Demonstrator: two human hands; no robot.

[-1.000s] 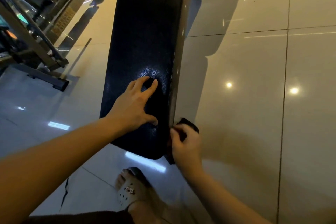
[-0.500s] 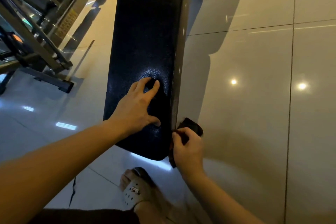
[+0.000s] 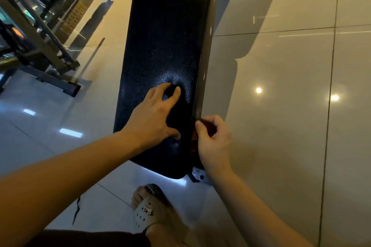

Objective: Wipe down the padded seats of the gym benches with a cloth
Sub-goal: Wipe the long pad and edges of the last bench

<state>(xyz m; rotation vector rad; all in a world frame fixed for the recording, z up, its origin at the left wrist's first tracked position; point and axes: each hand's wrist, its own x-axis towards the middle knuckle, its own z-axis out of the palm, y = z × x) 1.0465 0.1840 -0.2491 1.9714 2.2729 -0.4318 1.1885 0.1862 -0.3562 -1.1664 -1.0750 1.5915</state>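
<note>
A long black padded bench seat [image 3: 166, 32] runs away from me down the middle of the view. My left hand [image 3: 154, 118] rests flat on its near end, fingers spread on the textured pad. My right hand [image 3: 213, 140] grips a dark cloth [image 3: 207, 126] and holds it against the seat's right side edge, near the front corner. Most of the cloth is hidden inside my curled fingers.
Glossy grey floor tiles [image 3: 281, 106] spread to the right. A metal gym frame [image 3: 38, 46] stands at the left, with its foot close to the bench. My sandalled foot [image 3: 148, 210] stands under the seat's near end. A bracket [image 3: 197, 176] shows at the seat's front corner.
My right hand has slid the cloth a little forward along the seat's right edge, and less of the cloth shows. My left hand has stayed in place on the pad.
</note>
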